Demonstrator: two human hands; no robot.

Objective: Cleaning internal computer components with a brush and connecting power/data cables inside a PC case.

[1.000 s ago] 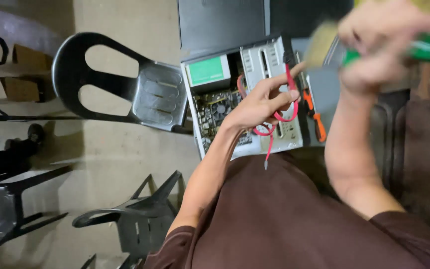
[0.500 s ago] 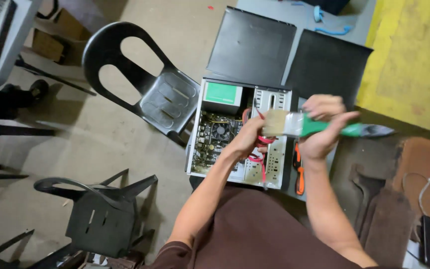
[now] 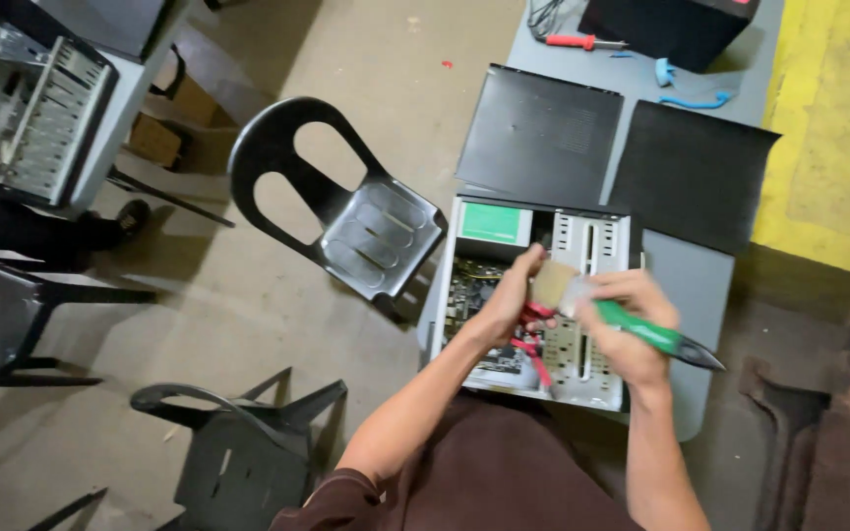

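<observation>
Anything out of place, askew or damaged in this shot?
Nothing damaged or spilled. The open grey computer case lies on its side, its two black side panels set beside it. Right hand grips a green-handled paintbrush.

A dusty concrete floor (image 3: 277, 59) spreads under black plastic chairs (image 3: 346, 211). A grey table (image 3: 686, 285) stands beside a yellow wall (image 3: 838, 128); another grey table (image 3: 125, 93) sits left.

PC case (image 3: 592, 236) on table (image 3: 686, 295), chair (image 3: 346, 211) left, panels (image 3: 543, 133) behind

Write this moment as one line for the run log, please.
right hand: holds green-handled brush | left hand: fingers on bristles | below: open computer case | beside: black chair
</observation>
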